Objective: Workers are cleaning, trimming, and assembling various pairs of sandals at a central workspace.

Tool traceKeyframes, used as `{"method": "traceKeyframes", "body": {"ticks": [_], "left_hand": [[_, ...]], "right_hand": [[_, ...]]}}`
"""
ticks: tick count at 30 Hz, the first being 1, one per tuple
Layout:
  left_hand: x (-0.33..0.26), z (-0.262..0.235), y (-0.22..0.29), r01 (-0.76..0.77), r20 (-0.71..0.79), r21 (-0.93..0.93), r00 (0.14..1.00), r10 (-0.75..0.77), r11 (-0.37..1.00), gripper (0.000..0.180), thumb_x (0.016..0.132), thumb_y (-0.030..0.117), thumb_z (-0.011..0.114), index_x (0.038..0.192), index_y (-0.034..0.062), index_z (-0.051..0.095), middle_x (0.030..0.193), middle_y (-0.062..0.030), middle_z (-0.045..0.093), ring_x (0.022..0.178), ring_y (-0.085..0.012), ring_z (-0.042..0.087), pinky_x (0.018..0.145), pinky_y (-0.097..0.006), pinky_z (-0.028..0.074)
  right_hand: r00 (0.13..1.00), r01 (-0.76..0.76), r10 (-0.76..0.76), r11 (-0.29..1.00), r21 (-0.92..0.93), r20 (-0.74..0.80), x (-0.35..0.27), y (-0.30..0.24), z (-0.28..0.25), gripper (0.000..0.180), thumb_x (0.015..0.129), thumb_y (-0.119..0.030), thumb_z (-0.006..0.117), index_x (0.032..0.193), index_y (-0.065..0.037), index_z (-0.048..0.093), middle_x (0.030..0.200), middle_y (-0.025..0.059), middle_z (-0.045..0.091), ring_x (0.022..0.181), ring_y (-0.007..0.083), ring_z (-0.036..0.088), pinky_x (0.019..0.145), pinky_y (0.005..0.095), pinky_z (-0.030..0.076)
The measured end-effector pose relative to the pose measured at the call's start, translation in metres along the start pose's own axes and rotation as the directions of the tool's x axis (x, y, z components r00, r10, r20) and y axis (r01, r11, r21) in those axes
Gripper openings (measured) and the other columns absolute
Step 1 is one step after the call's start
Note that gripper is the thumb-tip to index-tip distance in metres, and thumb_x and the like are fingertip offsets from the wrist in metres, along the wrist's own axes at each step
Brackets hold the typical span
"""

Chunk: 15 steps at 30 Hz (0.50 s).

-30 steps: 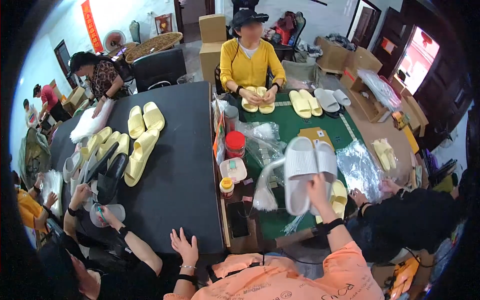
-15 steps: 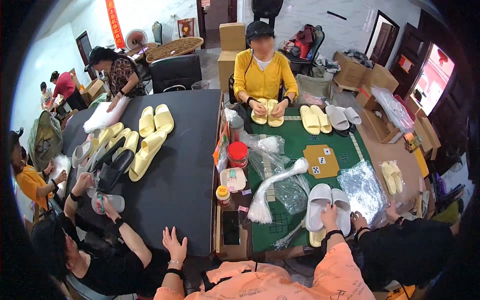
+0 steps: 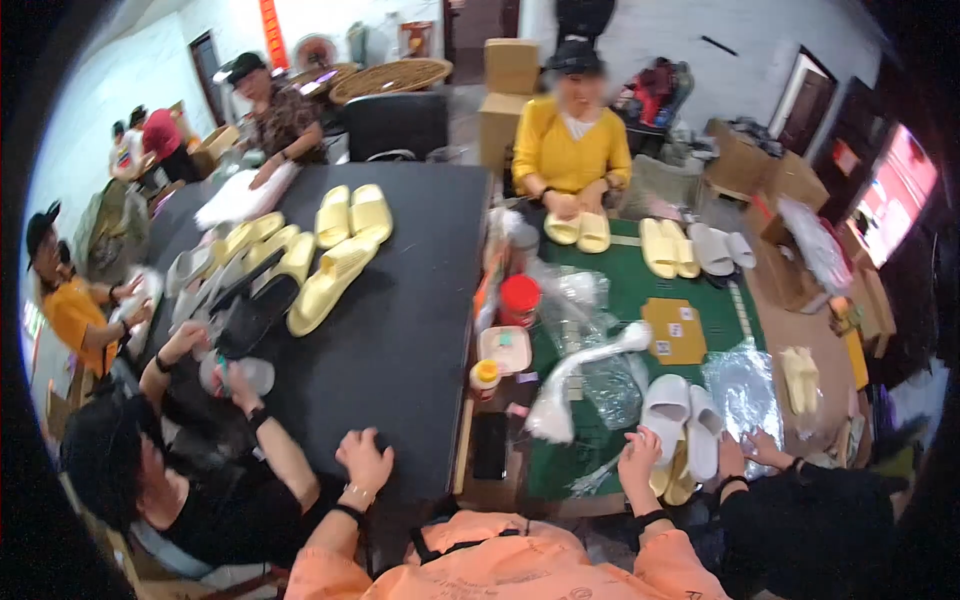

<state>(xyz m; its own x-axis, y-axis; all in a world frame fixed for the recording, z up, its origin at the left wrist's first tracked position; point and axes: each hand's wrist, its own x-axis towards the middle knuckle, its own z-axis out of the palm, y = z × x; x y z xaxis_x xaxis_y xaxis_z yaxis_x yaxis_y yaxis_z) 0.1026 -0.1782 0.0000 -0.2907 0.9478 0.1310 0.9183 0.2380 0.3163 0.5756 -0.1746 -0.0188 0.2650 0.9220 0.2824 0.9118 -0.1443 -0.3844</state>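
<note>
Your left hand (image 3: 365,458) lies at about 7 o'clock on the black bench (image 3: 400,330), fingers spread and flat on the dark surface, holding nothing. Just to its left, at 8 o'clock, a person in black (image 3: 190,480) leans over the same bench with both hands on a clear plastic bag (image 3: 235,375). Beyond them, toward 10 o'clock, a heap of pale yellow slippers (image 3: 310,260) lies mixed with a few grey ones, and two more people work at that far corner.

Along the seam between the black bench and the green mat (image 3: 620,300) stand a small yellow-capped bottle (image 3: 484,376), a shallow pink-rimmed box (image 3: 503,348) and a red-lidded jar (image 3: 519,298), with a dark phone (image 3: 489,445) lying flat nearer to you. A twisted clear bag (image 3: 575,375) runs slantwise across the mat, between that row and your right side.

Your right hand (image 3: 640,455) is at about 5 o'clock, fingers curled loosely on the heel end of the white slippers (image 3: 680,420), which lie side by side, soles down, on the green mat. It touches the left one of the pair; whether it grips it firmly you cannot tell. A yellow slipper (image 3: 672,480) peeks from under them. Just to the right, another person's hand (image 3: 745,450) rests by the same pair, with crumpled clear plastic (image 3: 745,385) behind it.

At 12 o'clock a person in yellow (image 3: 570,150) presses on a yellow pair (image 3: 578,230), and more slippers (image 3: 690,250) lie to the right.
</note>
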Motion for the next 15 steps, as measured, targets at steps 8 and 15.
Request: {"method": "traceKeyframes", "body": {"ticks": [8, 15], "left_hand": [[0.137, -0.025, -0.018, -0.298, 0.599, 0.012, 0.767, 0.232, 0.954, 0.032, 0.079, 0.032, 0.047, 0.087, 0.0063, 0.064, 0.090, -0.0129, 0.062, 0.093, -0.0299, 0.056, 0.089, -0.048, 0.033], [0.260, -0.054, -0.066, 0.276, 0.062, -0.138, 0.961, -0.269, 0.951, 0.028, 0.076, 0.024, 0.047, 0.087, 0.0049, 0.064, 0.090, -0.0176, 0.062, 0.090, -0.0318, 0.058, 0.080, -0.038, 0.045]], "right_hand": [[0.966, 0.179, -0.214, 0.958, 0.223, 0.145, -0.028, -0.062, -0.001, 0.018, 0.064, 0.005, 0.055, 0.080, -0.004, 0.055, 0.095, 0.0129, 0.052, 0.095, 0.0305, 0.046, 0.084, 0.0400, 0.035], [0.954, 0.168, -0.230, 0.942, 0.291, 0.193, -0.058, -0.087, 0.003, 0.013, 0.066, 0.007, 0.053, 0.076, -0.002, 0.052, 0.085, 0.0131, 0.053, 0.086, 0.0303, 0.048, 0.078, 0.0381, 0.038]]}}
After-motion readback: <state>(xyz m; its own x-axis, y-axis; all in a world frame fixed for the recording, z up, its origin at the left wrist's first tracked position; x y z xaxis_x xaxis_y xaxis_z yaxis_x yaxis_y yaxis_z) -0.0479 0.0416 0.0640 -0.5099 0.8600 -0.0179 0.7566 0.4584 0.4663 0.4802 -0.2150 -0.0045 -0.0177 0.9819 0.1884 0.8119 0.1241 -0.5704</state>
